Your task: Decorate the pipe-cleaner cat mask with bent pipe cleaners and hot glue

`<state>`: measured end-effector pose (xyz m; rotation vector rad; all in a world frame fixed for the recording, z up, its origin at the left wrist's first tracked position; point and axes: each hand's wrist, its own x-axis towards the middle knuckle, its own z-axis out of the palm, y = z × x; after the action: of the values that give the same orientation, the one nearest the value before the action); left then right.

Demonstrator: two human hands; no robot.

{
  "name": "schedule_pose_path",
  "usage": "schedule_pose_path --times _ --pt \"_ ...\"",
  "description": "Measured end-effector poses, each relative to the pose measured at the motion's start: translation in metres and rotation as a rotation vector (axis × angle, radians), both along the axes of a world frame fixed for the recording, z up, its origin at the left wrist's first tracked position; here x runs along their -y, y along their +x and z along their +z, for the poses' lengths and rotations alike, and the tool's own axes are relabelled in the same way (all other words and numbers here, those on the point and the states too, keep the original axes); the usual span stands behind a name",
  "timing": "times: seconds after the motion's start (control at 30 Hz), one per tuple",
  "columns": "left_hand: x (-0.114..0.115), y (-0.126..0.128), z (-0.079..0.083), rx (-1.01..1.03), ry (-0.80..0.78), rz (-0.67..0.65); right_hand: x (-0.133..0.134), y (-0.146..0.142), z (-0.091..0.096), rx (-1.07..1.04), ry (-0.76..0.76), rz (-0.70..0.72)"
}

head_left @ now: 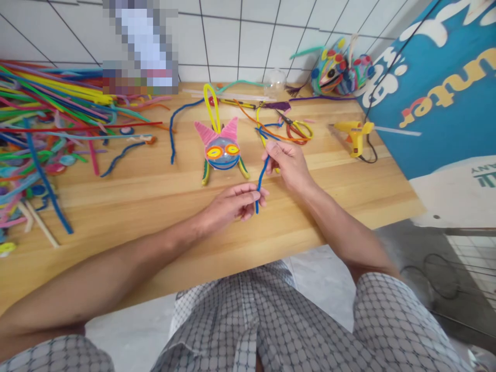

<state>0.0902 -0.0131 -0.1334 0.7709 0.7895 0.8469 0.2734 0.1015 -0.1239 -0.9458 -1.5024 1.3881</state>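
A short blue pipe cleaner (262, 175) is held between my two hands, above the front part of the wooden table. My left hand (237, 201) pinches it near its lower end, which sticks out below the fingers. Higher up, the thumb and fingers of my right hand (285, 161) are closed on its upper end. Just beyond my left hand stands a clear ball figure (223, 153) with pink pointed ears, orange and yellow eyes, blue curved lines, green and yellow legs and a yellow loop on top.
Pipe cleaners (58, 98) of many colours lie heaped at the left. Scissors (298, 129) lie behind my right hand, among loose pipe cleaners. Farther right is a yellow glue gun (353, 135) with a cord. Decorated balls (328, 72) sit against the tiled wall.
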Motion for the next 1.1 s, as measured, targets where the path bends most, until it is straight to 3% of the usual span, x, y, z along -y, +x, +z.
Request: schedule_pose_path --times 0.2,0.6,0.87,1.1 --pt "-0.002 -0.003 -0.001 0.097 -0.064 -0.135 0.002 -0.001 0.002 0.007 -0.023 0.028" --pt "0.0 0.0 0.003 -0.023 -0.014 -0.151 0.008 -0.004 0.0 0.089 -0.036 0.057" --pt "-0.006 -0.002 0.004 0.016 -0.108 -0.059 0.013 -0.005 0.007 0.111 0.006 0.078" --pt "-0.005 -0.002 -0.001 -0.068 -0.023 0.001 0.013 -0.004 0.005 0.088 0.013 0.096"
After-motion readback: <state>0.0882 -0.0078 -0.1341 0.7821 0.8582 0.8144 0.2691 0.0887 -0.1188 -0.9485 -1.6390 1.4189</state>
